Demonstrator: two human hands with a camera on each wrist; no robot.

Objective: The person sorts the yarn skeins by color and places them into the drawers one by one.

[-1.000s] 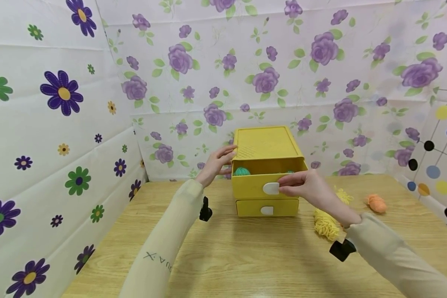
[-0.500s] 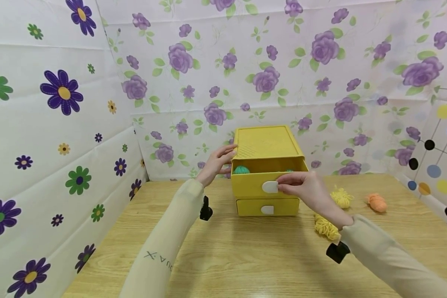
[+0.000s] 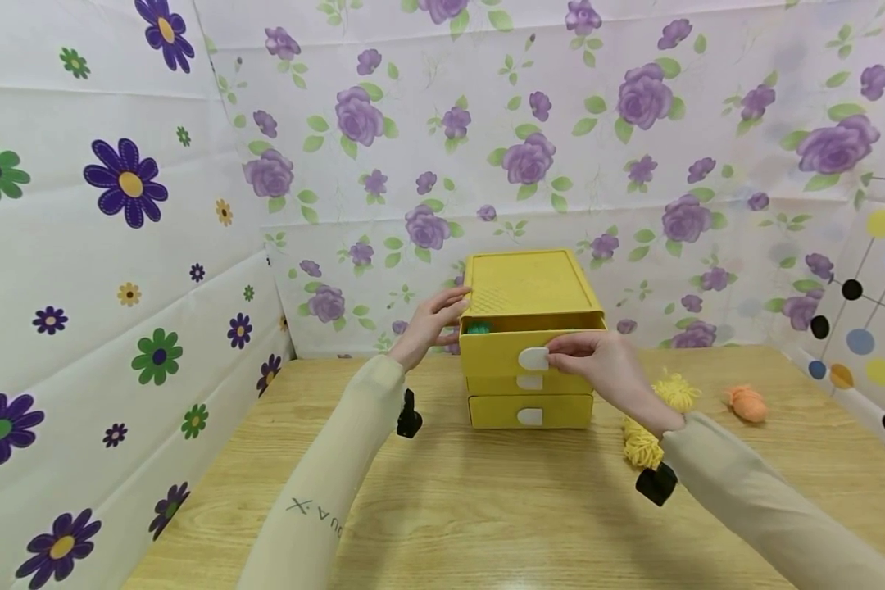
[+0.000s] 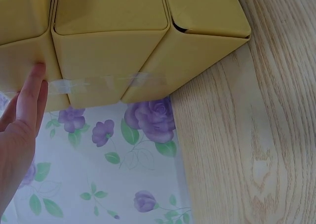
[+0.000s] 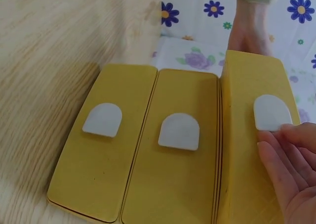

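Note:
A yellow drawer unit (image 3: 528,283) with three stacked drawers stands on the wooden table. Its top drawer (image 3: 487,354) is partly pulled out, and a bit of green yarn (image 3: 478,328) shows inside at the left. My right hand (image 3: 614,367) pinches the white handle (image 3: 533,359) of that drawer between thumb and fingers, seen close in the right wrist view on the handle (image 5: 272,114). With fingers extended, my left hand (image 3: 426,328) rests against the unit's left side; in the left wrist view a fingertip touches the yellow side wall (image 4: 24,61). The two lower drawers (image 5: 180,184) sit flush.
Yellow yarn bundles (image 3: 642,447) lie right of the unit, partly behind my right forearm. Farther right is an orange ball of yarn (image 3: 747,404). A flowered cloth backdrop (image 3: 383,270) rises behind the table (image 3: 487,508), with others at both sides.
The top drawer has slid inward, pushed by my right hand on its handle, so its opening has narrowed and the middle drawer's handle now shows. My left hand has stayed in place.

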